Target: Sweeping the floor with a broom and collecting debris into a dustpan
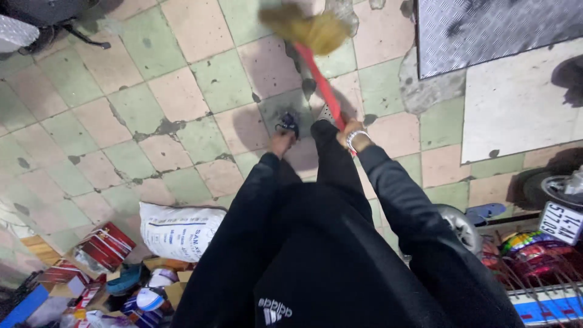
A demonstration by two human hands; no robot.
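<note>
Red broom handle [320, 82] with straw-yellow bristles [311, 29], black sleeves [395, 194], pale green-and-pink checkered floor tiles [152, 103]

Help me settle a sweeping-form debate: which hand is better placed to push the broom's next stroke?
Right, probably. The right hand grips the red broom handle, in line with the straw head. The left hand sits apart from the handle, seemingly empty.
</note>
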